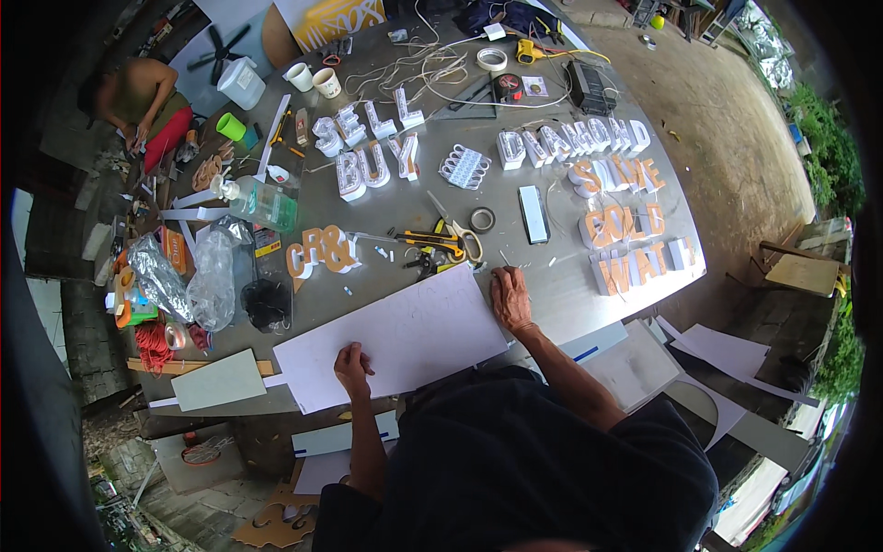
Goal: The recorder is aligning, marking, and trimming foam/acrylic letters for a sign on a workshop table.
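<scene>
A large white sheet (395, 336) with faint pencil-like marks lies slanted at the table's near edge. My left hand (354, 370) is over the sheet's lower left part, fingers curled together; anything small inside them is hidden. At the sheet's right end, my right hand (510, 299) rests with fingers spread on the metal table (552, 285). Just beyond the sheet lie a yellow-and-black cutter knife (432, 242) and scissors (451, 221). A dark tape roll (481, 219) sits beside them, and a phone (533, 214) with a lit screen lies farther right.
White and brown-faced letter shapes (625, 225) stand in rows at the right. More brown letters (322, 251) lie left of the knife. A green-liquid bottle (262, 202), plastic bags (212, 285) and cups (326, 83) crowd the left. Cables (414, 69) tangle at the back; another person (143, 97) sits far left.
</scene>
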A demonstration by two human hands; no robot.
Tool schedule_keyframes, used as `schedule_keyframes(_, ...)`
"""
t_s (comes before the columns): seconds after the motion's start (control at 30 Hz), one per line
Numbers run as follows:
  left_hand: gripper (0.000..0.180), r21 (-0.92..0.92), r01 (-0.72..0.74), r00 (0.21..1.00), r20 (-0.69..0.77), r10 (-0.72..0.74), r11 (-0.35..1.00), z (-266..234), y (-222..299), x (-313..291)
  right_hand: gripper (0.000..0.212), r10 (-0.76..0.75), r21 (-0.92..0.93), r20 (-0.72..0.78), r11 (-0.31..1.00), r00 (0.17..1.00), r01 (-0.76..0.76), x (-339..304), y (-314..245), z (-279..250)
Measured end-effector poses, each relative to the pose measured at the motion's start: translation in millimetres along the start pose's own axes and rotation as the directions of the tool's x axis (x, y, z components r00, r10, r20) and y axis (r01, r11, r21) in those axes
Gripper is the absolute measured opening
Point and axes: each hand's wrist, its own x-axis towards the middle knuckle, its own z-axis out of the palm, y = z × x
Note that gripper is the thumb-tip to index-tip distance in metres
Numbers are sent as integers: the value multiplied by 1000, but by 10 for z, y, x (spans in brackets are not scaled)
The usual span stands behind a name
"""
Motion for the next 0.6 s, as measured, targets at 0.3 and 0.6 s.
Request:
schedule_keyframes(0.3, 22, -11, -32, 991, -130, 30, 999, -33, -204, -38, 28, -67, 18, 10, 998, 998, 67, -178, 6, -19)
schedule_keyframes(0.6, 27, -152, -91, 988, -138, 69, 984, -75, -201, -235, 31, 41, 34, 102, 998, 994, -44, -14, 14, -75)
